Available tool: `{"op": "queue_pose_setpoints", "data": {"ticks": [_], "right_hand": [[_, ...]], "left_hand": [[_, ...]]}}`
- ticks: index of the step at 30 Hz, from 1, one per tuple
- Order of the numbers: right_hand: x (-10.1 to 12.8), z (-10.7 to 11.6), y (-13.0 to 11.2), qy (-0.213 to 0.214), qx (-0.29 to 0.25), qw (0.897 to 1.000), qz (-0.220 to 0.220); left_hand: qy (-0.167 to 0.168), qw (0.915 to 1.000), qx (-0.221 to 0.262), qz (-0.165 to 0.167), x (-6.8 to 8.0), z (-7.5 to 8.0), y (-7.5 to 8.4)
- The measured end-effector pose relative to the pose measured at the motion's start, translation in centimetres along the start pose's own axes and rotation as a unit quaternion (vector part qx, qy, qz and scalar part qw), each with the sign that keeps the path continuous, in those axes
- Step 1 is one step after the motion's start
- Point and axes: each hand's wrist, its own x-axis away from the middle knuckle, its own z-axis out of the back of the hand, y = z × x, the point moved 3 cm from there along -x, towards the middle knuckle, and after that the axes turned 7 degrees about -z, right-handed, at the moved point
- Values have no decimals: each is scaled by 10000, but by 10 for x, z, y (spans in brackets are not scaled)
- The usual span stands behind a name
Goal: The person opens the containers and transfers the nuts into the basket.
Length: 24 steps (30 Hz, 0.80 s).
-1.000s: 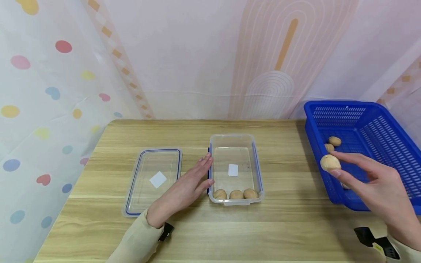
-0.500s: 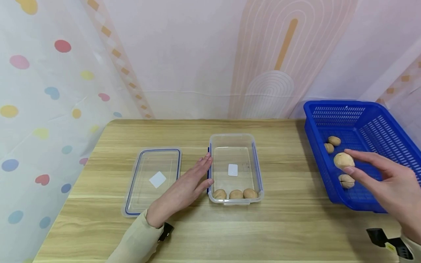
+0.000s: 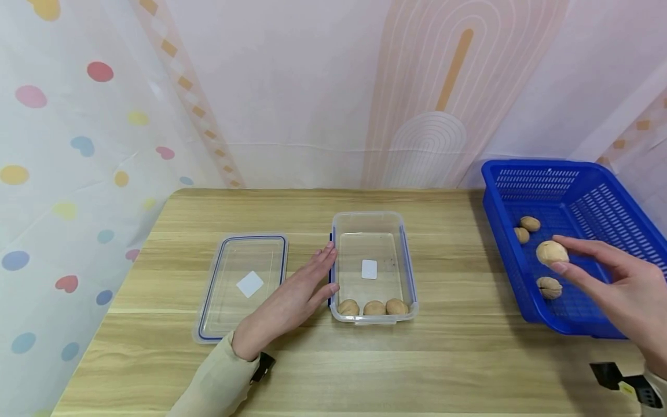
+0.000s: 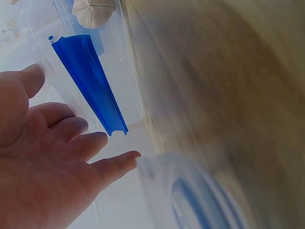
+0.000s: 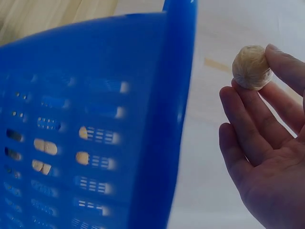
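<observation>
Above the blue basket, my right hand pinches a walnut between thumb and fingertips. In the right wrist view that walnut is held higher than the basket rim. Several more walnuts lie on the basket floor along its left side. My left hand has its fingers extended, touching or close against the left wall of the clear plastic container. Three walnuts sit in a row at the container's near end. A blue side clip shows beside the left fingers.
A clear lid with a blue seal lies flat on the wooden table, left of the container and partly behind the left forearm. A patterned cloth backdrop rises behind the table.
My right hand has moved right with the walnut, from the basket's left rim to above its inside. The left hand, container and lid have stayed put.
</observation>
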Motion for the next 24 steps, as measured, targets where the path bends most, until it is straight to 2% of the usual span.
{"op": "queue_pose_setpoints", "data": {"ticks": [7,17,24], "right_hand": [[-2,2,6,-66,401,9989,-230],[-7,0,14,-497,729,9938,-675],[-11,3,24,-596,822,9937,-468]], "left_hand": [[-2,10000,-13,-18,-1,0,0],[-21,10000,11,54,0,1,1],[12,10000,37,28,1,1,0]]}}
